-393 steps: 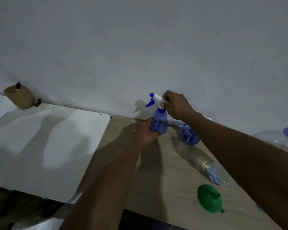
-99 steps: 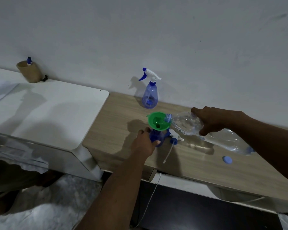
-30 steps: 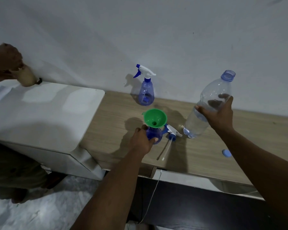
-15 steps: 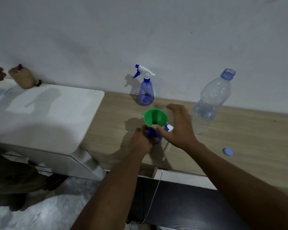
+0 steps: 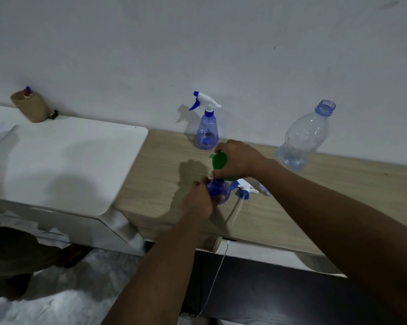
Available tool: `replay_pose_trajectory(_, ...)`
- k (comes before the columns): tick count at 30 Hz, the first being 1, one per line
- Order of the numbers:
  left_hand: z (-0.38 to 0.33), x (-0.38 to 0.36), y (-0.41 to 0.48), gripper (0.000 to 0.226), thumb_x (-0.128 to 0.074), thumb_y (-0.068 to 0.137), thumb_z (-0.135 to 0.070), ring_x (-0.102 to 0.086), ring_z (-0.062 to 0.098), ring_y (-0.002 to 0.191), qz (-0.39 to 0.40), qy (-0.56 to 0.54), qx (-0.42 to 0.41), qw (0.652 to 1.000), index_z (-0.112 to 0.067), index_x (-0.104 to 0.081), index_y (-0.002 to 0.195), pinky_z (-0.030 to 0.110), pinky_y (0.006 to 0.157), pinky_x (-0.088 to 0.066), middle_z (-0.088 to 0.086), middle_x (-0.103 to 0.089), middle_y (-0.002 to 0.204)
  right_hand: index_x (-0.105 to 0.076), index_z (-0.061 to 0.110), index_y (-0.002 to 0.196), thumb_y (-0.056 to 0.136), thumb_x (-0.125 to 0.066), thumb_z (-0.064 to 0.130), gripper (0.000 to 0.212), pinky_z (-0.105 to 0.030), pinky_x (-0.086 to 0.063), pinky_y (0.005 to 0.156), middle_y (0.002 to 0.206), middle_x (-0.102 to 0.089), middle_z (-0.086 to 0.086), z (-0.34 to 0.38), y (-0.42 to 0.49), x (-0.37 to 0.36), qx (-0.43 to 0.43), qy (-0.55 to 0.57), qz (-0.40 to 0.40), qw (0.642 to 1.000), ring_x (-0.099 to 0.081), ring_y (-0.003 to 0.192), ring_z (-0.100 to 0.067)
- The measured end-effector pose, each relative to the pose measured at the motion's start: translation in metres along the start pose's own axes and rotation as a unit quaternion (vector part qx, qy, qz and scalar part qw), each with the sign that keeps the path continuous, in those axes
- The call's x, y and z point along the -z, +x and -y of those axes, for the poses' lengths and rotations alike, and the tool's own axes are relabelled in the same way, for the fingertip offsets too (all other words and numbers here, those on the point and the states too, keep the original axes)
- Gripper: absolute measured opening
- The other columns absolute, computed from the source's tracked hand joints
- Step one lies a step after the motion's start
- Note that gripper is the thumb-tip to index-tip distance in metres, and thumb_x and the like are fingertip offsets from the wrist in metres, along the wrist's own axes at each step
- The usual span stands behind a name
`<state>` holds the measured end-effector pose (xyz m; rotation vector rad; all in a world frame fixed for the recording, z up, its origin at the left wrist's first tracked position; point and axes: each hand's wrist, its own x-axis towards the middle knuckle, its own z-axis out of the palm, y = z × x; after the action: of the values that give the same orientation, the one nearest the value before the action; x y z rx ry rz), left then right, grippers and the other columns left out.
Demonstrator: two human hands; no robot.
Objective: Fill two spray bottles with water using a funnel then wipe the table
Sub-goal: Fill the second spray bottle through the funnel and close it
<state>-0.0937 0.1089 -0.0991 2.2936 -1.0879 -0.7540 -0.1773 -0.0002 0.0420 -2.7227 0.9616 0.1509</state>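
My left hand (image 5: 199, 200) grips a blue spray bottle (image 5: 219, 190) without its head, standing on the wooden table (image 5: 315, 207). My right hand (image 5: 239, 158) holds the green funnel (image 5: 219, 161), tilted just above that bottle's mouth. The loose white and blue spray head (image 5: 244, 190) with its tube lies on the table right of the bottle. A second spray bottle (image 5: 207, 127), with its trigger head on, stands by the wall. A clear water bottle (image 5: 303, 137), uncapped and nearly empty, stands upright to the right.
A white table (image 5: 64, 160) adjoins the wooden one on the left, with a brown cup (image 5: 31, 106) at its back. A white cable (image 5: 219, 273) hangs below the front edge. Another person's legs show at the lower left.
My right hand let go of the water bottle, which now stands by the wall, moved left, took the funnel and tilted it off the bottle. My left hand stays on the bottle.
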Motion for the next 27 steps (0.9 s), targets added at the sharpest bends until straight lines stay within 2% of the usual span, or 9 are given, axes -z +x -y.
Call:
replay_pose_trajectory(3, 0.0, 0.002, 0.001, 0.055, -0.072, 0.087, -0.035, -0.059, 0.03, 0.111, 0.008, 0.006, 0.002, 1.0, -0.03, -0.045, 0.134, 0.044, 0.093, -0.049, 0.004, -0.05, 0.129, -0.054, 0.021, 0.127, 0.074, -0.075, 0.057, 0.068, -0.034, -0.051, 0.084, 0.12, -0.059, -0.003, -0.014, -0.004, 0.003, -0.013, 0.038, 0.0, 0.999, -0.054, 0.102, -0.021)
replay_pose_trajectory(10, 0.001, -0.001, 0.002, 0.057, -0.076, 0.081, -0.047, -0.06, 0.028, 0.106, -0.001, 0.001, -0.012, 1.0, -0.029, -0.047, 0.126, 0.042, 0.087, -0.051, 0.003, -0.053, 0.125, -0.058, 0.02, 0.117, 0.069, -0.075, 0.066, 0.069, -0.028, -0.045, 0.076, 0.109, -0.06, 0.0, -0.04, -0.017, 0.018, -0.066, 0.106, -0.017, 0.992, -0.055, 0.096, -0.018)
replay_pose_trajectory(13, 0.005, -0.002, 0.001, 0.054, -0.077, 0.08, -0.047, -0.06, 0.03, 0.107, -0.017, 0.0, -0.032, 0.999, -0.025, -0.05, 0.122, 0.04, 0.083, -0.048, 0.005, -0.056, 0.122, -0.059, 0.018, 0.112, 0.063, -0.079, 0.068, 0.072, -0.029, -0.051, 0.075, 0.105, -0.063, 0.001, -0.053, -0.033, 0.01, -0.092, 0.165, -0.04, 0.981, -0.061, 0.095, -0.018)
replay_pose_trajectory(17, 0.009, -0.004, 0.001, 0.053, -0.079, 0.079, -0.045, -0.059, 0.03, 0.109, -0.031, -0.008, -0.055, 0.998, -0.022, -0.052, 0.119, 0.038, 0.082, -0.047, 0.006, -0.059, 0.122, -0.057, 0.018, 0.101, 0.053, -0.087, 0.06, 0.071, -0.039, -0.06, 0.08, 0.098, -0.067, 0.001, -0.077, -0.072, -0.031, -0.116, 0.278, -0.099, 0.949, -0.067, 0.092, -0.016)
replay_pose_trajectory(20, 0.007, -0.004, 0.0, 0.054, -0.079, 0.081, -0.041, -0.058, 0.029, 0.111, -0.033, -0.012, -0.052, 0.998, -0.021, -0.052, 0.124, 0.037, 0.084, -0.046, 0.006, -0.058, 0.125, -0.056, 0.017, 0.101, 0.054, -0.091, 0.051, 0.068, -0.032, -0.061, 0.082, 0.104, -0.066, -0.001, -0.086, -0.101, -0.071, -0.139, 0.342, -0.134, 0.92, -0.068, 0.097, -0.016)
replay_pose_trajectory(24, 0.008, -0.004, 0.001, 0.056, -0.079, 0.08, -0.041, -0.058, 0.028, 0.11, -0.035, -0.012, -0.056, 0.998, -0.021, -0.053, 0.124, 0.034, 0.083, -0.043, 0.005, -0.058, 0.124, -0.053, 0.019, 0.104, 0.055, -0.093, 0.046, 0.068, -0.031, -0.056, 0.092, 0.113, -0.063, 0.0, -0.087, -0.131, -0.122, -0.185, 0.373, -0.142, 0.898, -0.064, 0.104, -0.017)
replay_pose_trajectory(27, 0.008, -0.003, 0.0, 0.057, -0.08, 0.079, -0.042, -0.059, 0.027, 0.109, -0.034, -0.013, -0.055, 0.998, -0.021, -0.053, 0.124, 0.035, 0.084, -0.045, 0.005, -0.059, 0.124, -0.051, 0.023, 0.104, 0.052, -0.091, 0.055, 0.073, -0.035, -0.056, 0.086, 0.108, -0.063, 0.002, -0.087, -0.137, -0.147, -0.212, 0.346, -0.15, 0.902, -0.062, 0.102, -0.018)
